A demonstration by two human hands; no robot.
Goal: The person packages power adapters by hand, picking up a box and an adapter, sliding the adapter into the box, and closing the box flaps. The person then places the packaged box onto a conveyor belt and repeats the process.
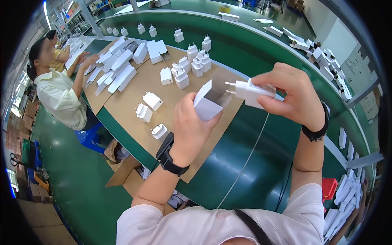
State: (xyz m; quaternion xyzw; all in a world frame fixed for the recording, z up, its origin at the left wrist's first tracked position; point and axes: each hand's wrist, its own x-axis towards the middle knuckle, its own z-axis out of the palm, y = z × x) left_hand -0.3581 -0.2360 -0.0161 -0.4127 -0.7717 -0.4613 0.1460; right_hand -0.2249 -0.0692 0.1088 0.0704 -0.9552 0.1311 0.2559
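Observation:
My left hand (pixel 195 126) is wrapped round a small white carton (pixel 207 107), whose open end faces up and to the right. Between the thumb and fingers of my right hand (pixel 290 90) is a white plug-in charger (pixel 250 93), its two metal pins pointing left at the carton's opening. The pins are right by the carton's mouth; whether they touch it I cannot tell. Beyond my left hand, several white chargers stand in a cluster (pixel 197 65) on brown cardboard (pixel 122 107). Three more lie nearer, among them one charger (pixel 152 101) on its side.
A heap of flat white cartons (pixel 118 65) covers the far left of the table. Co-workers sit on the left, one in a pale shirt (pixel 57 94). A green ledge (pixel 237 45) with more chargers runs along the back. Open cardboard boxes (pixel 128 171) stand below the left edge.

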